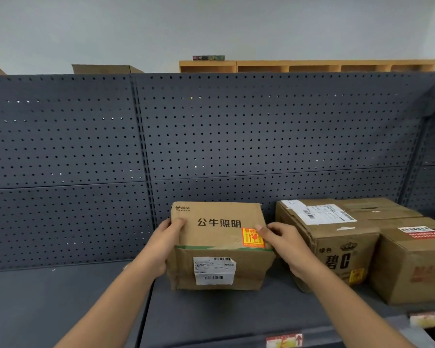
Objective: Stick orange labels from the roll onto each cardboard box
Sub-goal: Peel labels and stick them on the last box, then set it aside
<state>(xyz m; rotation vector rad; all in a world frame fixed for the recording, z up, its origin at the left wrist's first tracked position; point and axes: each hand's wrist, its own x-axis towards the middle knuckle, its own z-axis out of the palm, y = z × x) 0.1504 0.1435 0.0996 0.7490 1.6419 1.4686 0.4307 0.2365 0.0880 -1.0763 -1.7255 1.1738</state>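
Both hands on the near box (219, 244), which sits on the dark shelf (60, 297) against the pegboard (86, 146).

Left hand (165, 243): wrapped round the box's left top edge, thumb over the lid. Reads as a brace, so the box will not slide while the other side is pressed.

Right hand (285, 243): fingers curled at the right top corner, fingertips touching the edge of the orange label (253, 237). Label lies flat on the lid near the front right corner, so it seems already stuck; probably being rubbed down, or the box is about to be shifted. Cannot tell which.

Roll: not clearly in view. Something label-like sits at the shelf's front lip (284, 340), red and white, partly cut off; too little shown to call it the roll.

Count:
- Boxes on shelf: three. Near box, middle box (332, 237) just right of it, far-right box (412, 262) touching the middle one.
- Orange labels: one sure, on the near box. Middle box has a small yellow-orange patch (356, 275) low on its front; blurred, may be a label.
- White shipping labels: one per box.
- Hands: two, both holding.

Judgement: near box done or nearly so.
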